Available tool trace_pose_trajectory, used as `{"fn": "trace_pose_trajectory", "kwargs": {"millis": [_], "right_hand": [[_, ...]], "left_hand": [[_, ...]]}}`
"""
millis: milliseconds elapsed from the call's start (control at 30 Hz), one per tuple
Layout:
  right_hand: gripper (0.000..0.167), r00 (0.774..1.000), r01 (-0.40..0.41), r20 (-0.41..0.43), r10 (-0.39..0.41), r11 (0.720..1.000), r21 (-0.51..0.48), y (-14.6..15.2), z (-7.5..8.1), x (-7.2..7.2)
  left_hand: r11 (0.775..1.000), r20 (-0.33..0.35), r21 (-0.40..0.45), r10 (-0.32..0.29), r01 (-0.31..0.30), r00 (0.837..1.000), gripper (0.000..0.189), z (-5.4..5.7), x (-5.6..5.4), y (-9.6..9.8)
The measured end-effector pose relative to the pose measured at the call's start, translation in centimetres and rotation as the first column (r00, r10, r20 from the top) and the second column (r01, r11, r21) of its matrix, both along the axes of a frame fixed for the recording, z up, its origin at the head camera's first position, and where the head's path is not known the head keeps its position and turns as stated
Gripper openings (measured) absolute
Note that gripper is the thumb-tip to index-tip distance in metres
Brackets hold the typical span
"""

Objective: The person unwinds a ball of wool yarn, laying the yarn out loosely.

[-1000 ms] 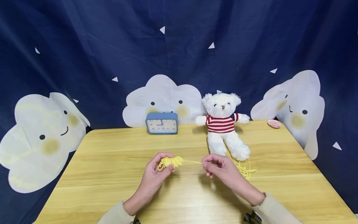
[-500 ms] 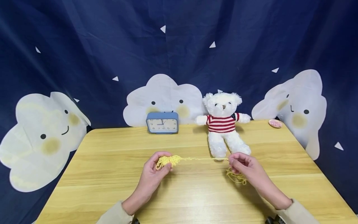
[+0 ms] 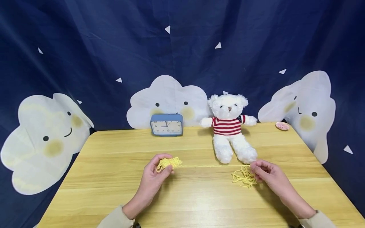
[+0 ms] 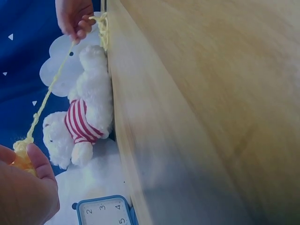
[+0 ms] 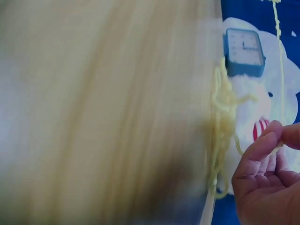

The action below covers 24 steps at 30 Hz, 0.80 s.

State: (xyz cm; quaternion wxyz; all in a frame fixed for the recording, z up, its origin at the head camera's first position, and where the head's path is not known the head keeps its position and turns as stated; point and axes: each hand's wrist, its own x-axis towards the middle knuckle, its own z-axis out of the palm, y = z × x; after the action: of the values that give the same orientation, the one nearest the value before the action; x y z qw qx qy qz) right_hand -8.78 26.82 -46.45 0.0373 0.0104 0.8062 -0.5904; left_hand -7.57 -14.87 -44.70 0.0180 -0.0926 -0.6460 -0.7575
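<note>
A small bundle of yellow yarn (image 3: 169,162) is held between the thumb and fingers of my left hand (image 3: 151,177). From it a single strand (image 3: 211,166) runs taut to the right, above the table. My right hand (image 3: 272,179) pinches that strand between thumb and forefinger, as the right wrist view also shows. Below the strand, just left of the right hand, a loose tangle of yarn (image 3: 243,178) lies on the table; in the right wrist view the tangle (image 5: 224,117) looks blurred. Part of the bundle is hidden behind the left thumb.
A white teddy bear (image 3: 227,126) in a striped shirt sits behind the strand. Left of it stands a blue alarm clock (image 3: 166,125). A pink oval object (image 3: 282,126) lies at the far right corner of the wooden table (image 3: 114,177). A dark blue curtain (image 3: 188,38) hangs behind.
My right hand has moved to the right, drawing a longer strand out of the bundle. The left hand has shifted slightly left and keeps its hold. The loose tangle now shows more fully.
</note>
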Motion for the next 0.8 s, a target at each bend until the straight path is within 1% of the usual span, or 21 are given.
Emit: {"fn": "trace_pose_trajectory", "kwargs": {"millis": [100,233,333,433,633,733,800], "right_hand": [[0.026,1.0,0.004,0.016,-0.004,0.999,0.051,1.1,-0.1,0.1],[0.027,0.999,0.031,0.028,-0.034,0.993,0.11,2.2,0.0,-0.1],[0.026,0.998,0.05,0.017,-0.054,0.987,0.152,2.8,0.2,-0.5],[0.024,0.999,0.051,-0.002,-0.052,0.981,0.186,3.1,0.3,-0.7],[0.021,0.999,0.0,-0.034,0.007,0.976,0.218,3.2,-0.2,-1.0],[0.019,0.998,-0.034,-0.034,0.043,0.97,0.24,3.1,-0.3,-1.2],[0.018,0.996,-0.072,-0.026,0.081,0.967,0.244,3.1,-0.3,-1.3]], "left_hand": [[1.0,-0.01,0.002,0.014,-0.014,1.0,0.034,0.0,0.0,-0.1],[1.0,-0.019,0.005,0.027,-0.027,0.999,0.033,0.0,-0.1,-0.2],[1.0,-0.019,0.005,0.029,-0.029,0.999,0.034,-0.1,-0.1,-0.2],[1.0,-0.015,0.0,0.028,-0.028,1.0,0.033,0.0,-0.2,-0.1],[1.0,0.009,-0.008,0.029,-0.029,1.0,0.033,0.0,-0.2,0.2],[1.0,0.029,-0.011,0.02,-0.02,0.999,0.033,-0.2,-0.2,0.5],[1.0,0.038,-0.011,0.012,-0.011,0.999,0.034,-0.3,-0.2,0.7]]}}
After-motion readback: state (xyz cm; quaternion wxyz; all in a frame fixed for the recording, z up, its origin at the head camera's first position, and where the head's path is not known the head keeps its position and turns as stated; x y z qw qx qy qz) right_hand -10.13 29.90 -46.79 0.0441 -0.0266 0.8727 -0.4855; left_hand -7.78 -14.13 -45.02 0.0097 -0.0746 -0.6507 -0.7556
